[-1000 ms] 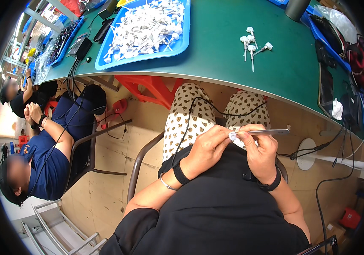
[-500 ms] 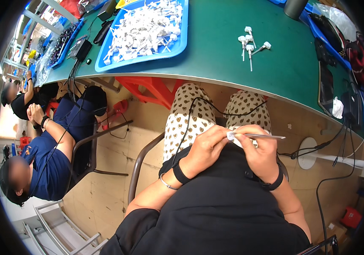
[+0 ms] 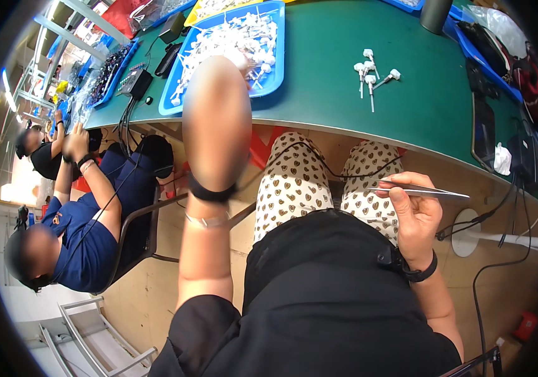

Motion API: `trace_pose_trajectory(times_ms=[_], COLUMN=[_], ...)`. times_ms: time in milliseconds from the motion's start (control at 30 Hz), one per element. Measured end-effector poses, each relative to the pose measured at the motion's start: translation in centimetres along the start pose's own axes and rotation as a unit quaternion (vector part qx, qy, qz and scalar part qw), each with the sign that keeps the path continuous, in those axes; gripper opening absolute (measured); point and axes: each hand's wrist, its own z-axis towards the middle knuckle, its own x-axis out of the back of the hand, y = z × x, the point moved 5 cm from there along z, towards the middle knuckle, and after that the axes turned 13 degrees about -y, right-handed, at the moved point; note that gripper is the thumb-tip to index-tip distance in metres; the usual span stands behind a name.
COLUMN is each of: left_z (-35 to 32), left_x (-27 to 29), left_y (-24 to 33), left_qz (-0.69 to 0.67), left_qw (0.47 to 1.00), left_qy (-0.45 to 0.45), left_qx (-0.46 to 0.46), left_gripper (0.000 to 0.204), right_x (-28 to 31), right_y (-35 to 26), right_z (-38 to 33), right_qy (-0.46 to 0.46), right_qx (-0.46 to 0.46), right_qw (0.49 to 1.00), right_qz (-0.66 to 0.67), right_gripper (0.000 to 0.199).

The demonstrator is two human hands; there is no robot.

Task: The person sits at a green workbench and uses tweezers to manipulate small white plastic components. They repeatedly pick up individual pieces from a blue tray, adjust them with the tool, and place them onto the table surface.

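Observation:
My left hand [image 3: 217, 125] is stretched out over the near edge of a blue tray [image 3: 279, 47]. It is smeared, so its fingers and anything in them cannot be made out. A heap of white plastic pump heads with thin stems [image 3: 228, 39] fills the tray. Above my right thigh, my right hand [image 3: 419, 220] is closed on metal tweezers [image 3: 441, 191], held level between thumb and fingers with the tips to the right. Several more white pump heads [image 3: 370, 80] lie in a small cluster on the green table [image 3: 325, 69].
A yellow tray [image 3: 222, 9] stands behind the blue one. On the right are a phone [image 3: 483, 129], a crumpled white tissue [image 3: 502, 159] and a dark red bag [image 3: 529, 94]. Black cables [image 3: 498, 264] hang there. A seated co-worker [image 3: 84, 220] is at the left.
My hands have come apart from my lap. The left has reached forward to the blue tray; the right, still holding the tweezers, has moved right. The small white piece between them no longer shows.

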Motion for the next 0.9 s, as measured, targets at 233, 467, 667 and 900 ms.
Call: trace_pose_trajectory(times_ms=[233,467,667,900], left_z=[6.4,6.6,7.5,8.0], left_x=[-2.3,-14.9,-16.2,-14.5], left_y=[0.9,5.6,5.2,3.1], left_qz=[0.101,0.190,0.181,0.110], left_qw=[0.988,0.948,0.940,0.966], left_qy=[-0.098,-0.257,-0.288,-0.229], left_qx=[0.070,-0.007,0.033,0.035], left_gripper=[0.054,0.032,0.034,0.028], right_x=[0.9,1.2,1.4,1.0], right_y=[-0.8,-1.2,-1.4,-1.4], right_z=[0.1,0.0,0.0,-0.2], right_qy=[0.010,0.005,0.007,-0.007], right_qx=[-0.002,0.003,0.013,0.003], right_qw=[1.000,1.000,1.000,1.000], right_qz=[-0.007,0.001,0.018,0.003], right_gripper=[0.020,0.020,0.019,0.019])
